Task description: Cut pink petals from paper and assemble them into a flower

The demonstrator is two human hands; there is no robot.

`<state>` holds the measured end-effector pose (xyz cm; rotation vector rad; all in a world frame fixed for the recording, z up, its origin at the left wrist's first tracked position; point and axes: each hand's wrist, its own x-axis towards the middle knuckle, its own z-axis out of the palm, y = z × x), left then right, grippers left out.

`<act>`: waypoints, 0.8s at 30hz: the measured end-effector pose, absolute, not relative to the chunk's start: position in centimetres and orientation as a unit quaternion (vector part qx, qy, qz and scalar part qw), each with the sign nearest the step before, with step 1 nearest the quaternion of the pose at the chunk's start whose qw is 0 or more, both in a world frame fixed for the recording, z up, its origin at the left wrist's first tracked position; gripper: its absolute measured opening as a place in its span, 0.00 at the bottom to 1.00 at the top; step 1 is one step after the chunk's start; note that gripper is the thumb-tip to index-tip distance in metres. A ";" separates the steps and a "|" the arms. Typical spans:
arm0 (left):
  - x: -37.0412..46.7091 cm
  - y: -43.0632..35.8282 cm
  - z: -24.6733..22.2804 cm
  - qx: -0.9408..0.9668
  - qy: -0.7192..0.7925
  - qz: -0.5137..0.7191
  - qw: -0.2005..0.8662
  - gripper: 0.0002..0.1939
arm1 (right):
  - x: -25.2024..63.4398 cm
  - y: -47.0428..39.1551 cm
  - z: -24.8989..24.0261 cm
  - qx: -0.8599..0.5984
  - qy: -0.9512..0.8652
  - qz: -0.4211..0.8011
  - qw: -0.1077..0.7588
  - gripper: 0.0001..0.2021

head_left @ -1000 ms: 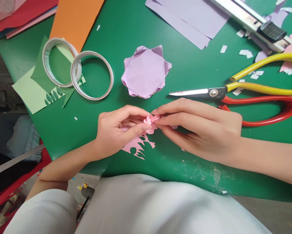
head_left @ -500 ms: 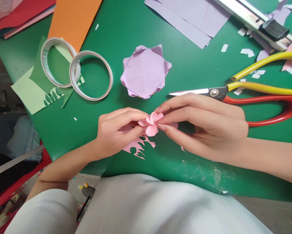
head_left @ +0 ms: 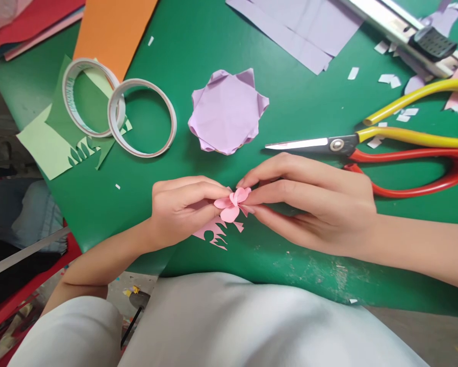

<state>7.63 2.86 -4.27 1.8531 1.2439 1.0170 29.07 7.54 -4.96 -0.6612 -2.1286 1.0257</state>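
Observation:
Between both hands is a small pink paper flower point(head_left: 232, 203) with rounded petals and a curled centre. My left hand point(head_left: 188, 206) pinches it from the left, thumb and fingers pressed together. From the right, my right hand point(head_left: 313, 204) grips its edge between thumb and fingertips. Under the left hand lies a cut-out scrap of pink paper point(head_left: 215, 232), partly hidden. Beyond the hands sits a purple folded-paper piece point(head_left: 229, 112) with pointed corners. Scissors point(head_left: 339, 144) with one yellow and one red handle lie just past my right hand.
Two tape rolls point(head_left: 142, 153) overlap on green paper pieces point(head_left: 45, 142) at the left. Orange paper point(head_left: 112, 35) is behind them. Purple sheets point(head_left: 298, 25) and a box cutter point(head_left: 405, 35) lie at the back right, among white paper bits point(head_left: 353, 73) on the green table point(head_left: 145, 204).
Both hands and the pink flower have shifted slightly toward my body, and the flower has tilted. My right hand has moved a little left, uncovering more of the red scissor handle.

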 end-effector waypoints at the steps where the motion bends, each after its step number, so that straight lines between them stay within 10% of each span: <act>1: 7.6 2.9 -4.4 0.710 0.476 0.395 0.337 0.06 | 29.1 7.5 -4.9 -0.255 -0.818 0.392 0.335 0.06; 24: 7.4 2.8 -3.7 0.590 0.462 0.401 0.527 0.04 | 29.4 7.9 -5.1 -0.210 -0.750 0.516 0.357 0.09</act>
